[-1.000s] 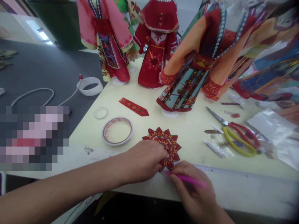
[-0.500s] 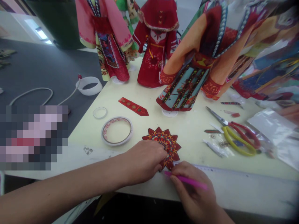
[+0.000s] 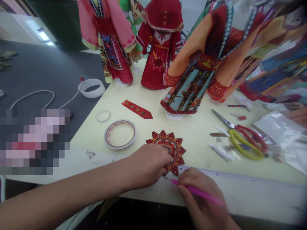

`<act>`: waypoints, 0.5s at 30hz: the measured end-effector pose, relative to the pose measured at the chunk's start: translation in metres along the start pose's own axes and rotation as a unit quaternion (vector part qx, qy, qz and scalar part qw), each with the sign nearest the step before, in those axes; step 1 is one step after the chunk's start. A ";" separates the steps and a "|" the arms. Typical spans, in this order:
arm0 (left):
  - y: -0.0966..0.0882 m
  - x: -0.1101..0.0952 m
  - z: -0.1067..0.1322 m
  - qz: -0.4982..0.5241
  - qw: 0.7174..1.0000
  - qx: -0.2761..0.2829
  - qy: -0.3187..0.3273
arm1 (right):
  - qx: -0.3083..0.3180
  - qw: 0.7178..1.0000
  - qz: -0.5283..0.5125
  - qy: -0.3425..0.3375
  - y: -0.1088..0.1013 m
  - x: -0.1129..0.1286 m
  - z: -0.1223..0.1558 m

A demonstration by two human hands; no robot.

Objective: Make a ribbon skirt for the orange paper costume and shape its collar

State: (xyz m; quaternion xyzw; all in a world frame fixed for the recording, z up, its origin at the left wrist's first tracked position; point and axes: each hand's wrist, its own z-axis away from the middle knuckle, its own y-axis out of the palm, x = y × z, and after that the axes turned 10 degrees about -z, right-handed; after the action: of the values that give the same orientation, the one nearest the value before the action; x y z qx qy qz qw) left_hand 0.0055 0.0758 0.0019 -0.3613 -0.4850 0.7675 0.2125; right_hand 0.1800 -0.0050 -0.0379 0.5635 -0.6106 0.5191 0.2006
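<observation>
A flat red cutout (image 3: 176,153) with pointed petals and an orange and blue pattern lies near the table's front edge. My left hand (image 3: 150,164) rests on its lower left side, fingers curled and pressed down; their tips are partly hidden. In my right hand (image 3: 203,191) is a slim pink pen-shaped tool (image 3: 199,192), pinched between thumb and fingers. Its tip points left, just below the cutout's bottom petals. Whether it is a pen or a knife I cannot tell. A clear ruler (image 3: 216,173) runs along the table edge behind my right hand.
Left of the cutout lies a roll of tape (image 3: 107,137), near a thin white ring (image 3: 96,115). A red pointed strip (image 3: 136,109) is behind. Scissors (image 3: 224,118) and plastic bags (image 3: 279,127) lie right. Dressed figures, one in orange sleeves (image 3: 189,64), stand at the back.
My right hand has shifted slightly right and toward me, and the pink tool's tip has drawn away from the cutout's lower edge. My left hand stays put.
</observation>
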 end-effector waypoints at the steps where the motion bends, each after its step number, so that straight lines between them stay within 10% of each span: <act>1: 0.000 0.000 0.000 0.003 1.000 -0.002 0.001 | -0.003 1.000 0.001 0.000 0.000 0.001 -0.001; 15: 0.005 0.006 0.006 0.090 0.996 -0.027 0.002 | -0.087 0.996 -0.032 -0.010 -0.006 -0.001 0.009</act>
State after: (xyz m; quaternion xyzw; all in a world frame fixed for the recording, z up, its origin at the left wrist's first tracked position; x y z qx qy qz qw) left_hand -0.0022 0.0741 -0.0029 -0.4102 -0.4710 0.7694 0.1339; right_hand 0.1887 -0.0109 -0.0399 0.5681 -0.6371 0.4519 0.2590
